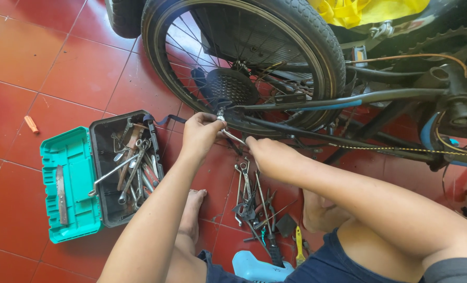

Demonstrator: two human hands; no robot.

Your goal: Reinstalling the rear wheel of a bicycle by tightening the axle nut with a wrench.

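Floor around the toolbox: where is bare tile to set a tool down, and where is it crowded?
Bare red tile lies left of the open teal toolbox, around the small orange object. Crowded: the loose wrench pile between the person's feet, and under the rear wheel where both hands work.

arms: I see both bare from the shoulder edge down, no sleeves over the forearms, no watch or bands.
left hand: bare, no glove, no rings that I can make out.
right hand: bare as well, ungloved.
shorts: dark navy cloth at the bottom of my view.
top: a grey sleeve edge shows at the right corner.
feet: bare, no shoes.
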